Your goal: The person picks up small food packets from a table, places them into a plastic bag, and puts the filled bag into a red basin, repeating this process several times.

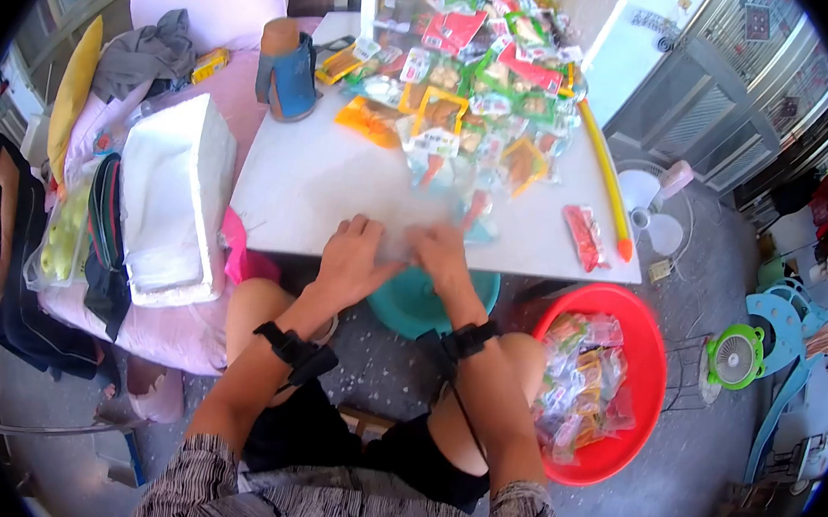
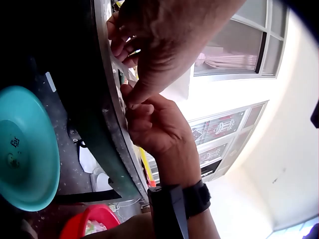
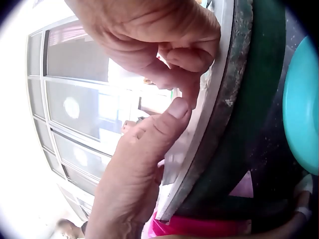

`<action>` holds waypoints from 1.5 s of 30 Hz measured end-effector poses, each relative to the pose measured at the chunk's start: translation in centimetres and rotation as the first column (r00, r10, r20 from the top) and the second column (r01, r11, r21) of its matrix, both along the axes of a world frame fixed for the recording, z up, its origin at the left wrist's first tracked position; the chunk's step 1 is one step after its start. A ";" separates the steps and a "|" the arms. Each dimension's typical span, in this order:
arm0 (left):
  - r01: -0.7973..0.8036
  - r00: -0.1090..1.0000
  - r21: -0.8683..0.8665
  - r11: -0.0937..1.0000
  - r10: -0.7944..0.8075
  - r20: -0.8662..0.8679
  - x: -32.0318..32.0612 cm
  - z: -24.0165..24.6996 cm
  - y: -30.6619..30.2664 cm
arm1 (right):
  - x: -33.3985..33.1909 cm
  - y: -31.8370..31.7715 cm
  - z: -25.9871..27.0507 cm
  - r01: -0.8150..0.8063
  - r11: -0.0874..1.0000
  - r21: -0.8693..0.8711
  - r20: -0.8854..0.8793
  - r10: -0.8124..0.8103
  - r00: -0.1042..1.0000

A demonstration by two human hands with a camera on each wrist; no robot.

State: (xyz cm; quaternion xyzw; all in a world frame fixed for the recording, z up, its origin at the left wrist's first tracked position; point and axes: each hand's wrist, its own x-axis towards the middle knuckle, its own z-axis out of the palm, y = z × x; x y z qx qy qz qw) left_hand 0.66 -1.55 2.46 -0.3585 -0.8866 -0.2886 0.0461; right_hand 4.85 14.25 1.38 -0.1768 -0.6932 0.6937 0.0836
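At the table's near edge my left hand (image 1: 353, 256) and right hand (image 1: 441, 259) work close together. Between them is a clear plastic packet (image 2: 123, 68), blurred in the head view and largely hidden by fingers. My left hand holds it with thumb and fingers. The right hand pinches at it with curled fingers, its fingertips right by the left thumb. Beyond the hands, a heap of small food packets (image 1: 492, 98) spills from a white foam box (image 1: 593, 18) onto the white table (image 1: 312, 186).
Below the table edge stands a teal basin (image 1: 410, 307). A red tub (image 1: 641, 416) with several packets is at the right. One red packet (image 1: 585, 238) lies beside a yellow stick (image 1: 604, 167). A blue cup holder (image 1: 294, 81) and an empty foam box (image 1: 168, 198) are at the left.
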 end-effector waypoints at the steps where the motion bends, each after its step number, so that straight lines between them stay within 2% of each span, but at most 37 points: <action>1: -0.004 1.000 -0.021 1.000 0.004 -0.012 -0.1 0.1 0.0 | 0.0 0.4 0.0 -0.003 1.000 -0.027 -0.030 0.002 1.000; 4: -0.016 0.999 -0.031 0.999 0.014 -0.043 -0.3 0.5 0.4 | -0.8 0.4 -0.3 0.043 0.999 -0.011 0.000 -0.043 0.999; 7: -0.009 1.000 0.021 1.000 0.009 -0.005 -0.7 0.8 0.6 | -1.8 0.5 -1.2 0.045 0.978 0.204 -0.034 -0.039 0.999; 9: 0.007 0.999 0.071 0.997 -0.010 0.036 -1.4 0.4 0.7 | -2.5 0.1 -1.1 0.066 0.988 0.138 -0.018 -0.064 0.998; 10: 0.029 0.999 0.163 0.986 -0.023 -0.040 -1.8 -0.4 0.7 | -2.4 -0.3 -1.0 0.078 0.992 0.099 0.003 -0.078 0.997; 13: -0.002 0.993 0.282 0.959 -0.032 0.117 -2.1 -1.0 0.2 | -2.7 -1.1 -0.1 0.092 0.981 0.170 -0.028 -0.089 0.996; 19: 0.012 0.975 0.448 0.894 -0.110 0.192 -2.9 -2.1 -0.3 | -3.5 -1.0 -0.8 0.111 0.981 0.161 -0.040 -0.105 0.994; 20: 0.033 0.968 0.445 0.895 -0.139 0.208 -3.1 -2.2 -0.6 | -3.5 -0.8 -1.0 0.101 0.987 0.122 -0.038 -0.097 0.995; 23: 0.018 0.963 0.439 0.898 -0.133 0.233 -3.4 -2.1 -0.9 | -2.6 -0.7 1.1 0.040 0.974 0.223 0.032 -0.049 0.998; 24: 0.042 0.968 0.417 0.908 -0.141 0.208 -3.5 -2.3 -1.1 | -2.5 -0.3 0.9 -0.020 0.985 0.169 0.058 0.011 0.998; 27: 0.046 0.985 0.423 0.905 -0.111 0.130 -3.8 -3.1 -1.0 | -1.7 0.4 0.8 -0.124 0.974 0.188 -0.016 0.129 0.992; 30: 0.049 0.998 0.330 0.943 -0.059 0.018 -2.9 -2.4 -0.8 | -1.7 0.3 1.0 -0.061 0.981 0.185 0.044 0.054 0.998; 33: 0.072 0.997 0.266 0.961 -0.066 -0.033 -1.7 -0.8 -0.5 | -2.2 0.2 0.1 -0.002 0.960 0.281 0.038 -0.009 0.999; 34: 0.059 0.998 0.212 0.976 -0.058 -0.013 -1.8 -0.7 -0.4 | -2.5 0.2 0.0 0.014 0.965 0.262 0.038 -0.024 0.999; 36: 0.039 0.999 0.215 0.976 -0.045 0.023 -1.8 -1.5 -0.4 | -2.6 0.3 -0.2 0.028 0.974 0.227 0.056 -0.042 0.998; 39: 0.034 0.999 0.269 0.963 -0.034 -0.002 -2.1 -2.0 -0.7 | -2.7 0.7 -0.8 0.047 0.934 0.355 -0.100 -0.013 0.995; 40: 0.040 0.999 0.297 0.954 -0.036 -0.020 -2.2 -2.0 -0.7 | -2.7 1.1 -0.6 0.060 0.850 0.524 -0.110 -0.003 0.994; 43: -0.018 0.993 0.216 0.976 0.043 -0.109 -2.4 -1.7 -0.9 | -1.2 1.5 1.0 0.336 0.767 0.547 -0.340 -0.164 0.926; 44: -0.030 0.989 0.224 0.974 0.062 -0.137 -2.4 -1.5 -0.8 | -0.5 2.4 1.6 0.314 0.707 0.633 -0.221 -0.223 0.949; 45: -0.043 0.982 0.234 0.971 0.083 -0.168 -2.4 -1.2 -0.7 | -0.3 3.1 1.9 0.356 0.597 0.719 -0.274 -0.227 0.934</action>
